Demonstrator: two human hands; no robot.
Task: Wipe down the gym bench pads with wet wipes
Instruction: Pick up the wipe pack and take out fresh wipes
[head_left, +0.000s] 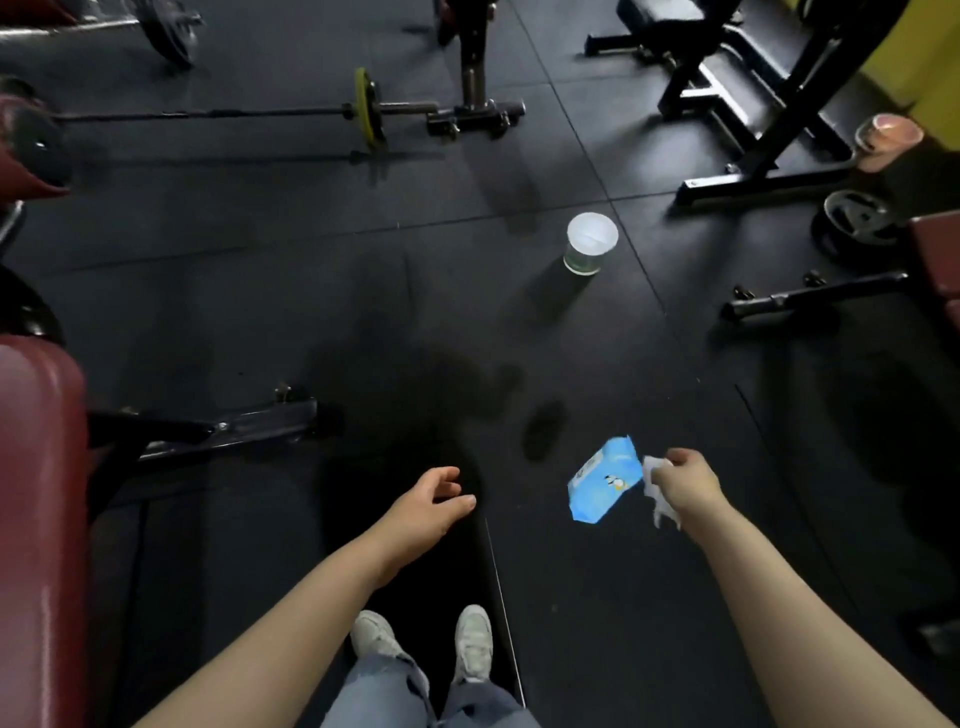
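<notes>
Pinched in the curled fingers of the right hand (684, 477) is a white wet wipe (658, 493), crumpled and dangling below the knuckles. Just beside it, at about nine o'clock, a blue wipes pack (605, 478) lies on the dark rubber floor (260, 270). Over at nine o'clock from the pack, the left hand (426, 506) hangs loose, fingers relaxed and holding nothing. A maroon bench pad (39, 519) runs along the far nine o'clock edge. At twelve o'clock from the pack stands a clear plastic cup (589, 244), well apart.
</notes>
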